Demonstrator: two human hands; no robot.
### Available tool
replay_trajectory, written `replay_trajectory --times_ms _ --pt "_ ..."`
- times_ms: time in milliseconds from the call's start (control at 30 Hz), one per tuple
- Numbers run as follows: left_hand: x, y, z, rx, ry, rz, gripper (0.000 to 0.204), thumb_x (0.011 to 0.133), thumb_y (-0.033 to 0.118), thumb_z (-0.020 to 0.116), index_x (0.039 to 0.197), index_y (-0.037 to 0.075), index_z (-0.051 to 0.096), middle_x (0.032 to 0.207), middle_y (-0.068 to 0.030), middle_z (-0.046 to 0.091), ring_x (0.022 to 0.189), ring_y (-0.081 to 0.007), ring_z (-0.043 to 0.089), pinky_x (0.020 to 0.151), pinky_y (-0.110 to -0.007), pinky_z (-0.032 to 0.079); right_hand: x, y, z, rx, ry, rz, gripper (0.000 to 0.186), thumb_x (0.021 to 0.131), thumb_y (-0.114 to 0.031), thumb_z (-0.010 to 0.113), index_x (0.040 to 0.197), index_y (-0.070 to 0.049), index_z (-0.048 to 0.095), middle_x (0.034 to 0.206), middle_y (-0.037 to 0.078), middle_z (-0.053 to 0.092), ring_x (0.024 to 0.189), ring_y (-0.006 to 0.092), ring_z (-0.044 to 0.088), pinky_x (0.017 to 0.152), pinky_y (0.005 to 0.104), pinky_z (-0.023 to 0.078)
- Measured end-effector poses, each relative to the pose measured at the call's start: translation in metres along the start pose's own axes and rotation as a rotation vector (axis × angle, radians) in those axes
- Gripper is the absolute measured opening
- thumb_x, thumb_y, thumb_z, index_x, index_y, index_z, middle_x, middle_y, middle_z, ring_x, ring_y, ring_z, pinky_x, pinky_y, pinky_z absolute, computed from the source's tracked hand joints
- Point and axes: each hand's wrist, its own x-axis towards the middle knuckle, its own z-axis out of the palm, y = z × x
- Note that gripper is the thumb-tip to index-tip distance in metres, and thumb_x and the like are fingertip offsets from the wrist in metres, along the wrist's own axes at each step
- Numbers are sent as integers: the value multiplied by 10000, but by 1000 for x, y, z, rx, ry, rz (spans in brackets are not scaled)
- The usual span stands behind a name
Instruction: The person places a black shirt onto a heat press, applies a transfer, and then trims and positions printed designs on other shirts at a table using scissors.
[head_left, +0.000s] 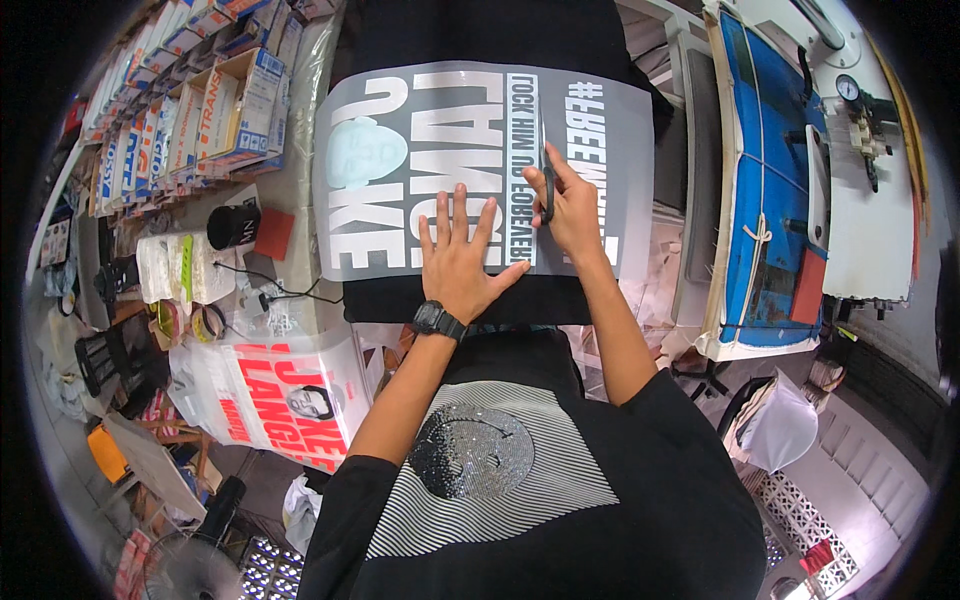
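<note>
A translucent printed sheet (375, 240) with large white lettering and a pale face graphic lies on a black cloth (480, 30). My left hand (460, 250), a dark watch on its wrist, rests flat on the sheet's lower middle with fingers spread. My right hand (568, 205) grips black-handled scissors (547, 185) right of centre; their blades point toward the top of the sheet, along a narrow strip of dark lettering.
Left are stacked cardboard boxes (230, 110), a black cup (233, 227), cables and a red-printed sheet (210, 380). Right stands a blue board (755, 190) beside a metal machine with a gauge (848, 90). A fan (190, 565) is at lower left.
</note>
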Motion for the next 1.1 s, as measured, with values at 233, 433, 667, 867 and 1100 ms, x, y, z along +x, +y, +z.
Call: replay_trajectory --times_ms 233,433,667,867,1100 --pt "-2 0 0 -6 -15 -11 954 738 695 713 1501 180 464 1643 -192 216 1523 -395 162 1176 -633 142 24 -10 -2 -52 -28 -52 640 935 -403 709 1419 -20 539 579 31 573 481 77 565 433 265 456" --pt "2 0 3 -23 -17 -1 916 755 668 715 1493 179 477 1648 -193 204 1522 -404 166 1180 -631 132 74 -29 -15 -101 72 -89 606 925 -380 728 1377 -7 572 564 13 542 486 74 544 431 272 444" --pt "-12 -33 -33 -393 303 -98 484 813 -22 667 1277 115 670 1206 -76 709 1132 -331 653 1010 -475 477 24 -24 -38 -745 301 -244 632 847 -415 780 1350 -77 603 731 119 683 653 236 668 633 402 501" --pt "-155 -162 -169 -568 1071 -756 265 954 124 683 1162 -39 665 998 -58 716 878 -123 624 771 -314 513 -31 31 -47 -926 142 -290 730 837 -306 780 1426 9 482 1323 244 572 1263 392 529 1069 423 406" --pt "-391 -262 -91 -606 1777 -1227 294 913 190 715 1124 -2 645 1022 -137 685 835 -250 667 748 -403 587 -36 40 -56 -976 125 -431 794 821 -332 800 1447 11 452 1341 236 561 1210 396 569 1042 432 432"
